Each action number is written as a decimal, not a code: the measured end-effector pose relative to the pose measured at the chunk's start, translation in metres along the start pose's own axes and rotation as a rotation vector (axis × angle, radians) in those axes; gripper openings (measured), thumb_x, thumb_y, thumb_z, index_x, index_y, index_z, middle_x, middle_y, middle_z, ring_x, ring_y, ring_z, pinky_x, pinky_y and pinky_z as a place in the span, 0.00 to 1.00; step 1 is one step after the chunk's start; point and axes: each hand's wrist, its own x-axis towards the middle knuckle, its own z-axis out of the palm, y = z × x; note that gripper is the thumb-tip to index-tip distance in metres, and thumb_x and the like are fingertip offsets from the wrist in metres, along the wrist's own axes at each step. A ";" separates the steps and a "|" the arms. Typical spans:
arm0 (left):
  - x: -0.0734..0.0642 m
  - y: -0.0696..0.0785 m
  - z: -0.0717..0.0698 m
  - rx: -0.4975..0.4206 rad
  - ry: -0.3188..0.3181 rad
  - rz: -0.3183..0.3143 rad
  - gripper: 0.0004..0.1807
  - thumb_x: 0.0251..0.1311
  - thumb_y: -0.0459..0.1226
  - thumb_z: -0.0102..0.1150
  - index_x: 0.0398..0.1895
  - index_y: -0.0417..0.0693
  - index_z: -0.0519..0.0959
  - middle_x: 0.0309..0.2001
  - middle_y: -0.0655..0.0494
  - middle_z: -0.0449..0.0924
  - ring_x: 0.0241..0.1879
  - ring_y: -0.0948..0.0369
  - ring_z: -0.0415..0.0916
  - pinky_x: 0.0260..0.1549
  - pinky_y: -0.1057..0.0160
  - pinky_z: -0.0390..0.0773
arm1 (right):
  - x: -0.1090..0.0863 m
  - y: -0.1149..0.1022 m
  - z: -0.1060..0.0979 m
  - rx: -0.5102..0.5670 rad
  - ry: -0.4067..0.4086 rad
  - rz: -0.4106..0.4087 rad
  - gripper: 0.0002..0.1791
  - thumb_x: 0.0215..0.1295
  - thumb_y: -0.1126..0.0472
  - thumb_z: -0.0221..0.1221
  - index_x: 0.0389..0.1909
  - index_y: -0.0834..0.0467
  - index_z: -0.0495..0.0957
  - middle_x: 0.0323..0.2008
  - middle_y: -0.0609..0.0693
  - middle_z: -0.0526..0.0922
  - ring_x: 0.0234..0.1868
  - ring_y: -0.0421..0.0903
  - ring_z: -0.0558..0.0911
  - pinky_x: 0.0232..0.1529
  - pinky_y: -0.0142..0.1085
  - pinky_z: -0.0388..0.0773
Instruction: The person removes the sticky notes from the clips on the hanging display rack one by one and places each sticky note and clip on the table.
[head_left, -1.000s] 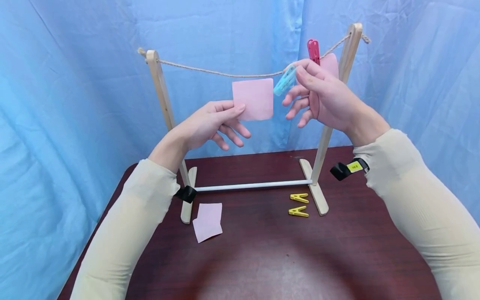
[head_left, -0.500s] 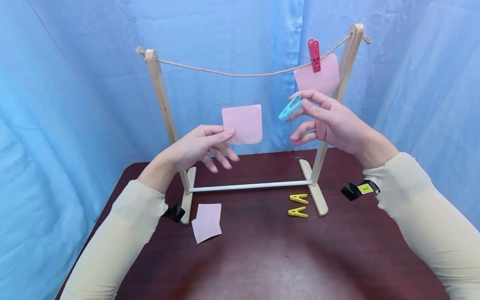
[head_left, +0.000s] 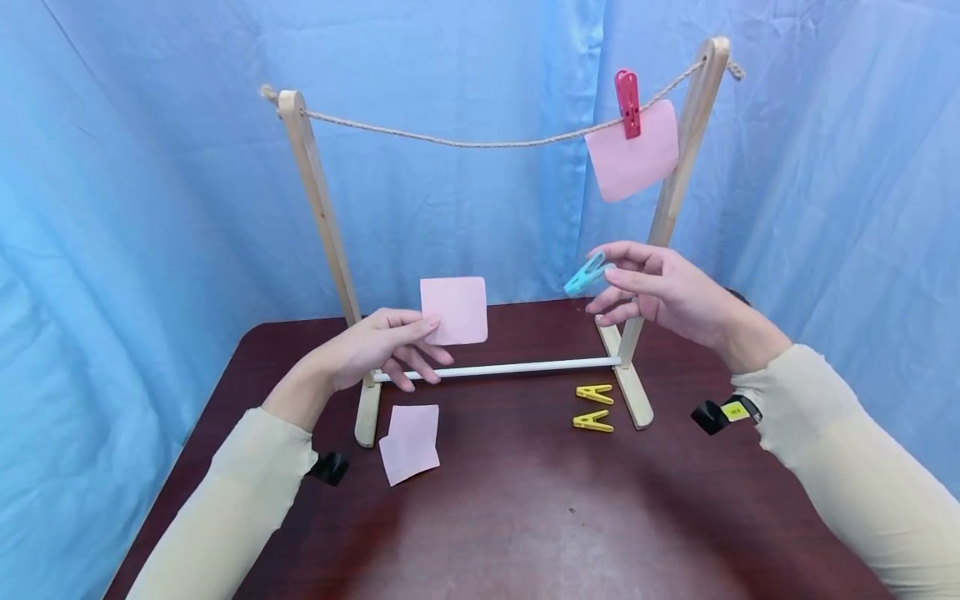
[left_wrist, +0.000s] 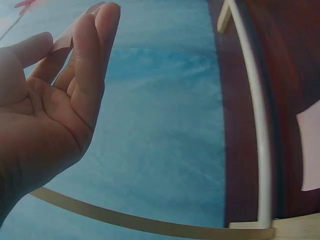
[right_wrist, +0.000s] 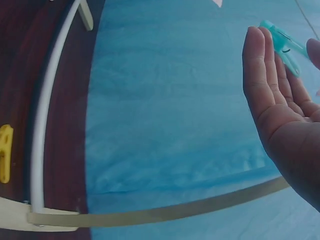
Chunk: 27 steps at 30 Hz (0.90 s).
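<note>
My left hand [head_left: 382, 346] pinches a square pink paper [head_left: 456, 310] by its left edge, between thumb and fingers, in front of the stand and below the rope. In the left wrist view only a thin edge of that paper [left_wrist: 64, 41] shows. Off to the right, my right hand [head_left: 663, 292] pinches a light blue clothespin [head_left: 587, 273] between thumb and forefinger, the other fingers loosely spread. The right wrist view shows the clothespin [right_wrist: 282, 47] beyond the fingers. Paper and clothespin are apart. Above the right hand, a red clothespin [head_left: 628, 104] fixes another pink paper [head_left: 626, 162] on the rope.
A rope [head_left: 480, 144] sags between two wooden posts [head_left: 318, 192] joined low down by a white bar [head_left: 525, 367]. On the dark red table [head_left: 510, 508] lie two overlapping pink papers [head_left: 408, 450] at left and two yellow clothespins [head_left: 593, 421] at right. Blue curtains [head_left: 450, 50] hang behind.
Both hands have come down from near the rope. The left hand also moved left with its paper, and the right one carries the light blue clothespin. The hanging paper is now fully uncovered.
</note>
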 end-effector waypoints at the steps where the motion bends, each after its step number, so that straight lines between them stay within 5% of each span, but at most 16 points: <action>1: -0.001 -0.006 0.000 -0.009 0.003 -0.005 0.21 0.77 0.49 0.51 0.57 0.40 0.77 0.48 0.42 0.86 0.40 0.51 0.87 0.32 0.55 0.86 | -0.003 0.006 -0.003 0.006 0.005 0.004 0.17 0.79 0.70 0.47 0.64 0.63 0.70 0.49 0.57 0.84 0.44 0.54 0.87 0.48 0.47 0.84; 9: -0.005 -0.054 -0.002 -0.029 0.002 -0.047 0.20 0.76 0.49 0.53 0.50 0.40 0.78 0.47 0.40 0.86 0.38 0.53 0.87 0.30 0.58 0.85 | -0.026 0.060 -0.031 0.011 0.077 0.144 0.18 0.79 0.68 0.49 0.66 0.63 0.65 0.52 0.57 0.83 0.48 0.55 0.87 0.49 0.47 0.84; 14: -0.005 -0.078 -0.004 -0.060 -0.005 -0.098 0.20 0.75 0.48 0.55 0.54 0.40 0.78 0.45 0.43 0.86 0.35 0.58 0.86 0.28 0.62 0.83 | -0.039 0.091 -0.046 -0.049 0.118 0.249 0.23 0.77 0.67 0.54 0.68 0.67 0.61 0.52 0.55 0.84 0.52 0.55 0.86 0.51 0.49 0.83; 27: -0.001 -0.134 0.007 -0.068 0.008 -0.190 0.20 0.74 0.47 0.57 0.54 0.39 0.79 0.46 0.40 0.86 0.33 0.58 0.85 0.26 0.64 0.82 | -0.050 0.145 -0.061 -0.181 0.055 0.397 0.28 0.73 0.64 0.60 0.68 0.66 0.61 0.57 0.61 0.81 0.56 0.67 0.80 0.50 0.50 0.83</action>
